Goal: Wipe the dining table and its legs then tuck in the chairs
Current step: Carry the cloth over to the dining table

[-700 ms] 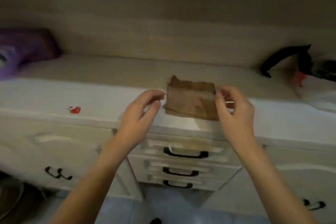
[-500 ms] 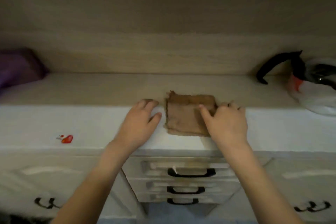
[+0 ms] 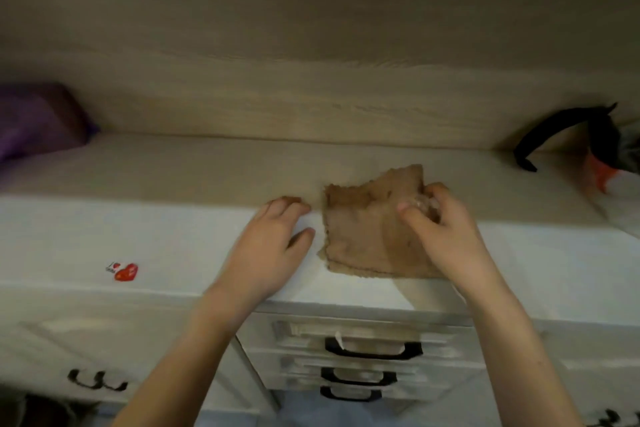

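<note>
**Bunching up the brown cloth on the white counter**

Starting closest in: three white drawers [image 3: 298, 350] with black handles [image 3: 374, 355] are sitting right under the counter edge, between the two forearms. Both arms are reaching up onto the counter [image 3: 173, 239].

The left hand [image 3: 270, 250] is lying palm-down on the white top, fingers [image 3: 284, 210] relaxed and flat, gripping nothing. Its thumb is sitting just beside the cloth's left edge; can't tell if it's actually touching.

The right hand [image 3: 443, 236] is doing the grabbing: its fingers [image 3: 410, 217] are curling in and pinching the right side of the brown cloth [image 3: 360, 239], so that far corner is bunching up off the surface while the rest is lying flat. The cloth is sitting on the counter near the front edge, right above the drawers, its edges looking frayed.

Off to the left, well apart from both hands, a small red sticker [image 3: 124, 270] is sitting on the white top.

Further back the surface is changing to beige wood grain. A purple thing [image 3: 34, 121] is sitting in the far left corner, too blurry to identify. Over in the far right corner a curved black object [image 3: 554, 135] is lying beside something with a red-orange patch [image 3: 599, 170], also blurry. A wood-grain wall panel [image 3: 311, 104] is running behind it all.
</note>
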